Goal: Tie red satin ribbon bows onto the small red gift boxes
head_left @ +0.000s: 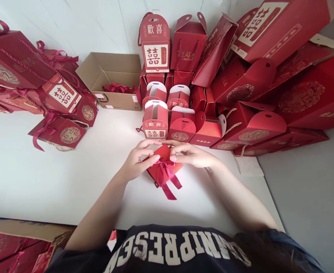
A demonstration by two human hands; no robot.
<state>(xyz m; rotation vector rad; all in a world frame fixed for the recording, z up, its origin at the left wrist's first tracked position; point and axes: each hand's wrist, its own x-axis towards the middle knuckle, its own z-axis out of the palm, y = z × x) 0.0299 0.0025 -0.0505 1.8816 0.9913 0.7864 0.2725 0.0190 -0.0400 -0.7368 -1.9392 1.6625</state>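
In front of me on the table stands a small red gift box point(152, 169) with a pointed top flap. A dark pink ribbon point(167, 176) is tied in a bow across its front, both tails hanging toward me. My left hand point(138, 161) is at the box's left side, thumb and forefinger closed at the left of the bow. On the opposite side my right hand point(191, 154) pinches by the bow's right loop. Other fingers of both hands reach round behind the flap. The fingers partly hide the loops and the box's upper edges.
Right behind the hands stand several small open red boxes point(181, 131), with larger red gift boxes point(255, 121) stacked at right. A cardboard box point(121, 102) holds loose ribbon. Finished-looking ribboned boxes point(64, 132) are piled at left. A carton of red boxes point(10, 246) sits below the table's front edge.
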